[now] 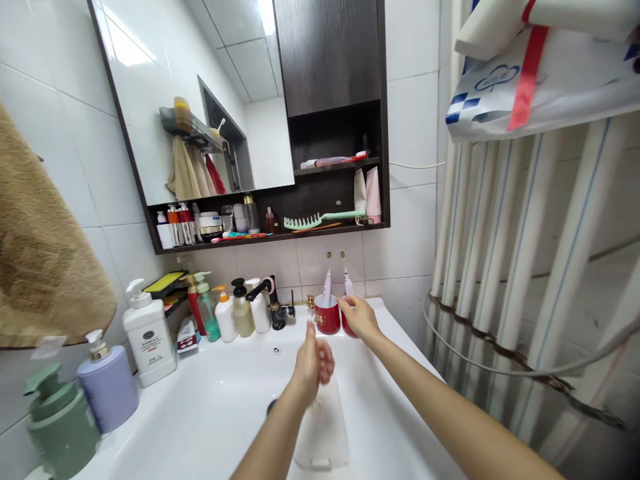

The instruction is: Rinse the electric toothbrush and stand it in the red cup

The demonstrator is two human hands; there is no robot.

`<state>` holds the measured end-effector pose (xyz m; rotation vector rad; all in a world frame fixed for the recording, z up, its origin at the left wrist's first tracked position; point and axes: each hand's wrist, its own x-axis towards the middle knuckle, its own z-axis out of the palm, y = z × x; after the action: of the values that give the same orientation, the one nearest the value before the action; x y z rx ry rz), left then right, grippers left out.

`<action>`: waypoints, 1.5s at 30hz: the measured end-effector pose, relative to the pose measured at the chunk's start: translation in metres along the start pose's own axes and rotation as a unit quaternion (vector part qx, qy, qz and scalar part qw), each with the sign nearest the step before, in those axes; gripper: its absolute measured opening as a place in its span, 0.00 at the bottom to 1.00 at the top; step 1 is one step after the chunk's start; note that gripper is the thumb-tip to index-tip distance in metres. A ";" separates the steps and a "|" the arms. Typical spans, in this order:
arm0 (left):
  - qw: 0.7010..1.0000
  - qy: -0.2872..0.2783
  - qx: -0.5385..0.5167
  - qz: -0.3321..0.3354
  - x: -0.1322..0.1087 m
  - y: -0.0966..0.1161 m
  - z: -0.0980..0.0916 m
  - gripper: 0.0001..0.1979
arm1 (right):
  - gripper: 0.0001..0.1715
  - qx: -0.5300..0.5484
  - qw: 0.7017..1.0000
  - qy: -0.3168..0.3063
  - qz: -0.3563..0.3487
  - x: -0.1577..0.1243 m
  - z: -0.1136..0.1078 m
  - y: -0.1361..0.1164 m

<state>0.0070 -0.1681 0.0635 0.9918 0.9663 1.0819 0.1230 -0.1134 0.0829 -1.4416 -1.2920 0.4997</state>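
Places taken from the black faucet at the back of the white sink. Two red cups to its right, upright on the sink's rim. Nearer red cup: gold marking on the side, pale toothbrush standing in it, bristles up. Farther red cup: just beside the first, partly covered by the right hand; second toothbrush rises behind the fingers. Right hand's fingertips at this cup's rim; whether they grasp it, cannot tell. Left hand: in front of the faucet and to its right, over the sink, thumb raised, fingers loosely curled, released, nothing seen in it. Translucent tray lower in the sink, beneath that hand. Left of the faucet: olive bottle with black pump, then white bottle with orange pump. Above the faucet, to the right: green comb on a dark shelf.
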 end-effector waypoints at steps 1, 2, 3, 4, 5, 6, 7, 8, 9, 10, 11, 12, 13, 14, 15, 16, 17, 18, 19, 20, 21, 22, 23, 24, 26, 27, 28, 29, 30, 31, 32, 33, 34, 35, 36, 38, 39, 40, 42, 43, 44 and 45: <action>0.999 0.019 0.008 -0.029 0.001 -0.018 -0.007 0.29 | 0.12 -0.042 0.999 0.016 0.009 0.009 0.000 0.012; 0.998 0.034 0.008 -0.048 0.003 -0.036 -0.014 0.28 | 0.12 -0.080 0.996 0.025 0.018 0.017 0.000 0.022; 0.997 0.042 0.014 -0.058 0.005 -0.053 -0.020 0.28 | 0.13 -0.115 0.993 0.026 0.026 0.025 0.000 0.032; 0.997 0.048 0.022 -0.064 0.007 -0.067 -0.026 0.28 | 0.14 -0.145 0.989 0.020 0.032 0.031 0.001 0.040; 0.996 0.045 0.035 -0.068 0.009 -0.078 -0.032 0.29 | 0.14 -0.171 0.985 0.010 0.035 0.035 0.001 0.047; 0.996 0.042 0.048 -0.067 0.012 -0.085 -0.036 0.28 | 0.14 -0.193 0.981 -0.002 0.034 0.038 0.001 0.052; 0.996 0.039 0.056 -0.060 0.014 -0.090 -0.040 0.28 | 0.13 -0.212 0.977 -0.013 0.028 0.039 0.001 0.056; 0.996 0.038 0.061 -0.051 0.015 -0.091 -0.042 0.26 | 0.12 -0.227 0.973 -0.023 0.018 0.038 0.001 0.059; 0.997 0.040 0.062 -0.039 0.016 -0.090 -0.044 0.25 | 0.11 -0.240 0.970 -0.030 0.006 0.035 0.000 0.060; 0.997 0.046 0.060 -0.026 0.017 -0.087 -0.046 0.23 | 0.10 -0.251 0.967 -0.036 -0.007 0.030 -0.002 0.061; 0.997 0.054 0.057 -0.011 0.017 -0.082 -0.047 0.21 | 0.08 -0.259 0.965 -0.041 -0.020 0.024 -0.005 0.061; 0.996 0.062 0.056 0.004 0.018 -0.075 -0.047 0.19 | 0.07 -0.264 0.963 -0.047 -0.034 0.016 -0.007 0.061; 0.995 0.074 0.057 0.023 0.018 -0.068 -0.046 0.17 | 0.06 -0.268 0.961 -0.055 -0.048 0.007 -0.010 0.060; 0.994 0.085 0.063 0.041 0.019 -0.061 -0.045 0.15 | 0.06 -0.270 0.959 -0.064 -0.061 -0.003 -0.012 0.060; 0.991 0.097 0.074 0.056 0.021 -0.054 -0.044 0.13 | 0.06 -0.269 0.957 -0.075 -0.073 -0.014 -0.014 0.059; 0.987 0.112 0.085 0.073 0.024 -0.047 -0.041 0.11 | 0.06 -0.268 0.956 -0.088 -0.084 -0.024 -0.014 0.059; 0.984 0.124 0.092 0.090 0.027 -0.040 -0.039 0.10 | 0.06 -0.265 0.954 -0.101 -0.093 -0.035 -0.013 0.058; 0.981 0.130 0.095 0.109 0.031 -0.035 -0.036 0.09 | 0.05 -0.261 0.953 -0.114 -0.101 -0.046 -0.011 0.058; 0.978 0.137 0.088 0.130 0.035 -0.031 -0.033 0.11 | 0.05 -0.257 0.952 -0.127 -0.108 -0.056 -0.007 0.059; 0.976 0.142 0.080 0.144 0.038 -0.028 -0.030 0.13 | 0.05 -0.253 0.951 -0.138 -0.114 -0.066 -0.003 0.059; 0.976 0.144 0.076 0.147 0.042 -0.027 -0.028 0.15 | 0.05 -0.249 0.950 -0.147 -0.119 -0.075 0.002 0.060; 0.976 0.143 0.073 0.150 0.044 -0.027 -0.027 0.15 | 0.04 -0.245 0.949 -0.156 -0.123 -0.083 0.007 0.061; 0.976 0.140 0.072 0.149 0.046 -0.028 -0.027 0.14 | 0.04 -0.241 0.948 -0.164 -0.126 -0.091 0.011 0.061; 0.976 0.138 0.072 0.149 0.047 -0.030 -0.028 0.12 | 0.04 -0.238 0.947 -0.171 -0.129 -0.097 0.015 0.062; 0.976 0.137 0.069 0.156 0.046 -0.034 -0.033 0.06 | 0.03 -0.233 0.946 -0.182 -0.132 -0.106 0.022 0.063; 0.975 0.140 0.064 0.162 0.044 -0.035 -0.036 0.04 | 0.03 -0.231 0.946 -0.185 -0.133 -0.109 0.025 0.063; 0.974 0.144 0.059 0.168 0.042 -0.034 -0.040 0.03 | 0.03 -0.230 0.945 -0.188 -0.133 -0.111 0.027 0.063; 0.972 0.147 0.052 0.175 0.040 -0.032 -0.044 0.02 | 0.04 -0.230 0.945 -0.190 -0.134 -0.112 0.029 0.063; 0.970 0.150 0.044 0.185 0.037 -0.029 -0.048 0.02 | 0.04 -0.230 0.945 -0.192 -0.134 -0.113 0.031 0.062; 0.968 0.153 0.035 0.196 0.034 -0.024 -0.052 0.02 | 0.04 -0.230 0.944 -0.194 -0.134 -0.114 0.033 0.062; 0.965 0.157 0.026 0.207 0.031 -0.018 -0.055 0.03 | 0.04 -0.230 0.944 -0.196 -0.134 -0.114 0.035 0.062; 0.962 0.162 0.015 0.219 0.028 -0.012 -0.059 0.04 | 0.03 -0.229 0.944 -0.198 -0.135 -0.115 0.037 0.062; 0.959 0.166 0.005 0.229 0.024 -0.005 -0.063 0.04 | 0.03 -0.229 0.943 -0.199 -0.134 -0.116 0.039 0.062; 0.956 0.171 -0.003 0.237 0.020 0.001 -0.066 0.05 | 0.03 -0.229 0.943 -0.200 -0.133 -0.117 0.041 0.063; 0.954 0.174 -0.012 0.243 0.015 0.006 -0.069 0.06 | 0.03 -0.230 0.943 -0.200 -0.132 -0.118 0.043 0.064; 0.954 0.175 -0.040 0.241 0.005 0.010 -0.073 0.07 | 0.02 -0.232 0.943 -0.200 -0.128 -0.119 0.046 0.065; 0.955 0.172 -0.058 0.233 0.001 0.010 -0.074 0.08 | 0.02 -0.232 0.943 -0.201 -0.127 -0.120 0.048 0.066; 0.957 0.170 -0.077 0.221 -0.004 0.009 -0.074 0.08 | 0.02 -0.232 0.943 -0.201 -0.126 -0.120 0.049 0.067; 0.962 0.166 -0.107 0.190 -0.012 0.002 -0.074 0.09 | 0.03 -0.227 0.944 -0.204 -0.127 -0.119 0.049 0.068; 0.964 0.166 -0.113 0.175 -0.015 -0.003 -0.073 0.10 | 0.03 -0.223 0.944 -0.205 -0.129 -0.118 0.048 0.068; 0.966 0.166 -0.118 0.161 -0.018 -0.007 -0.072 0.10 | 0.04 -0.219 0.945 -0.205 -0.130 -0.117 0.046 0.067; 0.967 0.165 -0.121 0.149 -0.021 -0.012 -0.071 0.10 | 0.06 -0.218 0.946 -0.200 -0.131 -0.116 0.042 0.065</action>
<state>-0.0618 -0.1793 0.0356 0.7825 0.9386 1.6151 0.0781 -0.1872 -0.0271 -1.5371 -1.9872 0.3468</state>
